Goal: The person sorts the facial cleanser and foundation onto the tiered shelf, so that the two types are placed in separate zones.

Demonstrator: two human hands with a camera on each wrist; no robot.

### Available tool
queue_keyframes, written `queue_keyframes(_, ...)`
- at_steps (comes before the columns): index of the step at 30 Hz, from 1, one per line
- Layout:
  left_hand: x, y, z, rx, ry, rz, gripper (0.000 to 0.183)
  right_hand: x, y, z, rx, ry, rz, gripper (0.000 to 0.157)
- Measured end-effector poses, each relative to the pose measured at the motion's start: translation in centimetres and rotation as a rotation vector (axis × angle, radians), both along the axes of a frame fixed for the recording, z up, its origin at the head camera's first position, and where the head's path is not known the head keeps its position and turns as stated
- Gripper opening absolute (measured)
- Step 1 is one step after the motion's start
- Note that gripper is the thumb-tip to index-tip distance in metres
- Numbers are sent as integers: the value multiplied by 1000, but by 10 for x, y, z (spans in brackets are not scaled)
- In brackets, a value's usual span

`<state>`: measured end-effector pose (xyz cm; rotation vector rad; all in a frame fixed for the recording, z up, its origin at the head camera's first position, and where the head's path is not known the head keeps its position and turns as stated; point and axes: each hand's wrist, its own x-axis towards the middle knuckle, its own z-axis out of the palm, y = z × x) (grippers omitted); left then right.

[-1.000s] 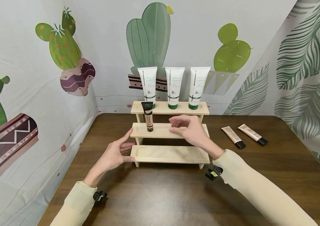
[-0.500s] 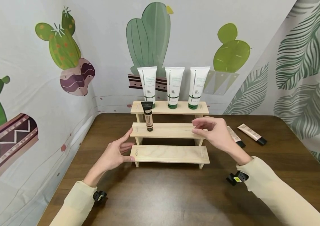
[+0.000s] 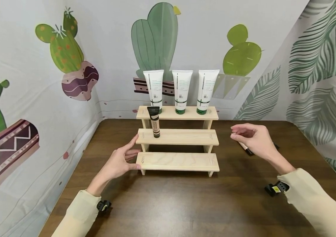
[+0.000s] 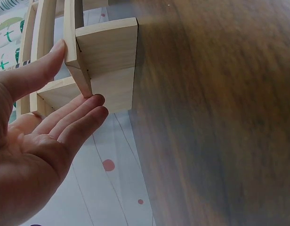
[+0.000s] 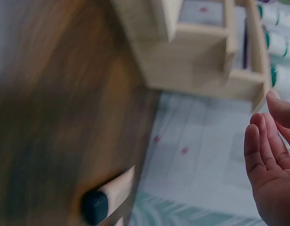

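Note:
My left hand [image 3: 120,161] rests against the left end of a three-step wooden display stand [image 3: 179,162]. Its thumb touches the front corner of the bottom step, and its extended fingers lie along the step ends. To the right of the stand, my right hand [image 3: 253,140] hovers with loosely bent fingers and nothing in its grasp. Under it lies a beige tube with a black cap [image 3: 248,151], largely hidden by the hand; the right wrist view shows a black-capped tube [image 5: 109,197] on the table. A small beige-and-black tube [image 3: 155,123] stands at the left of the middle step.
Three white tubes with green caps, left [image 3: 154,87], middle [image 3: 181,89] and right [image 3: 207,89], stand on the top step. Behind the brown wooden table [image 3: 168,204] hangs a cloth [image 3: 111,49] printed with cacti and leaves.
My right hand has moved right, from over the middle step to above the tubes lying on the table, and now covers most of them. The left hand has stayed at the stand.

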<state>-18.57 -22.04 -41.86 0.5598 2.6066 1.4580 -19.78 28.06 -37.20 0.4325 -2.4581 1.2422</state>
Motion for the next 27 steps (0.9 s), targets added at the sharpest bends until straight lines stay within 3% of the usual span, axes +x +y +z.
queue_keyframes(14,0,0,1,8,-6,0,116,-19,66,-36,145,-47,-132,22)
queue_keyframes(19,1,0,1,13,-15,5,117,-25,80,-45,198,-48,-138,24)
queue_keyframes(27,0,0,0,19,-18,1,117,-37,92,-54,282,-138,-120,30)
